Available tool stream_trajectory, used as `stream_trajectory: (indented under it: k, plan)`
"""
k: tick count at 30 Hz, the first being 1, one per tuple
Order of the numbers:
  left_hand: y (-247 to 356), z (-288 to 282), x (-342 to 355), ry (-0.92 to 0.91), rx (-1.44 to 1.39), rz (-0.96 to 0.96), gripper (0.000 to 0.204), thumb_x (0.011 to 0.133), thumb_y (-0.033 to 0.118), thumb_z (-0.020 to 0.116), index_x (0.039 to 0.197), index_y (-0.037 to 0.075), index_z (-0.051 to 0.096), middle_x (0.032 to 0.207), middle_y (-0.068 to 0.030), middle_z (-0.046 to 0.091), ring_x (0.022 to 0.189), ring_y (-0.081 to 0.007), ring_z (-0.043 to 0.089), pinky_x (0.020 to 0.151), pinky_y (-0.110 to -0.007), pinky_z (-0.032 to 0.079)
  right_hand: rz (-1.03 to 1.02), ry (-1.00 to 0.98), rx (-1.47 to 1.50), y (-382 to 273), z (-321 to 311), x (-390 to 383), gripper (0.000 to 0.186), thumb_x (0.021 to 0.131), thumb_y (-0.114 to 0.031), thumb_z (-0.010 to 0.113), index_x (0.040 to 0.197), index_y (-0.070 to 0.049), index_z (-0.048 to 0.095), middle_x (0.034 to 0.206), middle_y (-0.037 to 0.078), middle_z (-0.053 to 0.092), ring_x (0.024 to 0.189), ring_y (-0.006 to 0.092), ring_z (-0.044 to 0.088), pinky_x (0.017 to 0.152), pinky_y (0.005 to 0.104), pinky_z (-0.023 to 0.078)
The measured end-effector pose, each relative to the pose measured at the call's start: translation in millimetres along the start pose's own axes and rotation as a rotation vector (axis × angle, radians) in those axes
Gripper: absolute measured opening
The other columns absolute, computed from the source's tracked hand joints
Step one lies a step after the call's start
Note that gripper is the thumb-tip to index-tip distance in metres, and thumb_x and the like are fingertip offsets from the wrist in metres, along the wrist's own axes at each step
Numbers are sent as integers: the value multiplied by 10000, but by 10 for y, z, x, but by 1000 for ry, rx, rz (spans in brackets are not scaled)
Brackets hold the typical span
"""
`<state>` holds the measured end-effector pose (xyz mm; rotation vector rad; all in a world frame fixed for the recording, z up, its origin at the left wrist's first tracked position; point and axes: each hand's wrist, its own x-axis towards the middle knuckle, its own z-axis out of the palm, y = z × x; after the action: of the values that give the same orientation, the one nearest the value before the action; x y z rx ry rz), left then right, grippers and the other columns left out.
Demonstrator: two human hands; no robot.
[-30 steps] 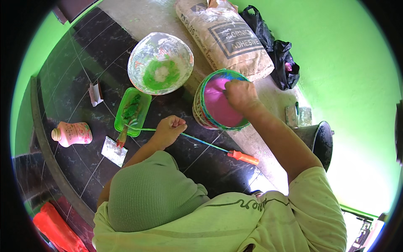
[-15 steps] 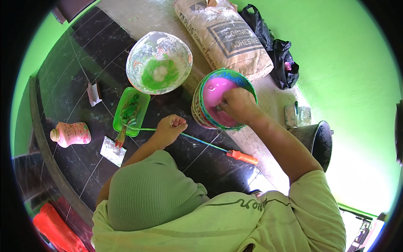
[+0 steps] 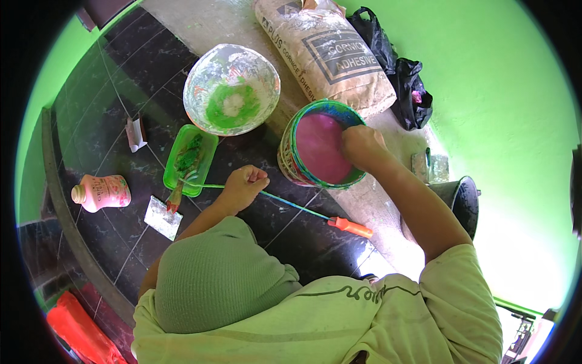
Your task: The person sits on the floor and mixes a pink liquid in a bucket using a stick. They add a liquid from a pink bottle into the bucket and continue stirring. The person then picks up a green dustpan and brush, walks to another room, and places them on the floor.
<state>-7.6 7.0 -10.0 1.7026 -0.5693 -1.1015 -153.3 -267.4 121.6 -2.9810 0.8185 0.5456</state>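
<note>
My right hand is closed at the inner right side of a paint-smeared bucket holding pink paint. Its fingertips dip below the rim, and whatever they grip is hidden. My left hand hangs with curled fingers, nothing visible in them. Behind it passes the thin rod of a long tool with an orange handle. That rod runs to a green tray, where a green-stained brush or roller head lies. A brush-like piece with a reddish end leans over the tray's near edge.
A whitish bowl with green residue stands beyond the tray. Past the bucket lie a large paper sack and black plastic bags. A pink bottle and white flat piece are left; a dark bucket is right.
My right hand has moved from over the middle of the paint to the bucket's right side. The paint looks darker and more of it shows. My left hand stays put.
</note>
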Motion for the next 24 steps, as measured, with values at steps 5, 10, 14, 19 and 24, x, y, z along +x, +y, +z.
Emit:
stream_trajectory:
  k: [5,10,14,19,24]
  plan:
    - [26,29,32,-20,-1,2,207,876,154,764,974,-7,679,878,-50,655,804,-120,604,719,-287,510,-161,-51,201,-78,-71,-39,256,824,-326,710,879,-80,755,882,194,723,856,370,715,791,491,559]
    - [17,36,-3,-20,-28,-9,219,885,161,758,999,-7,679,883,-49,661,786,-119,604,713,-282,506,-186,263,170,-271,43,128,263,843,-347,732,832,-84,734,818,167,710,785,354,706,740,492,548]
    - [1,24,-29,-20,-21,-37,228,892,170,754,1013,-10,681,886,-45,666,789,-119,607,715,-280,505,-180,373,9,-225,89,286,208,889,-285,653,838,-103,740,846,147,727,817,340,723,748,480,567]
    - [3,11,-27,-11,-49,-18,231,887,169,758,1003,-16,681,884,-52,664,800,-124,612,721,-282,508,-42,109,-96,-44,26,243,228,895,-192,564,898,-85,766,929,161,751,916,334,742,798,463,586]
    - [16,17,9,-13,5,-14,228,883,166,760,999,-14,681,887,-54,666,806,-124,610,721,-283,509,-53,-16,49,-3,-52,-18,234,838,-278,690,851,-52,750,911,174,739,865,360,723,802,479,568]
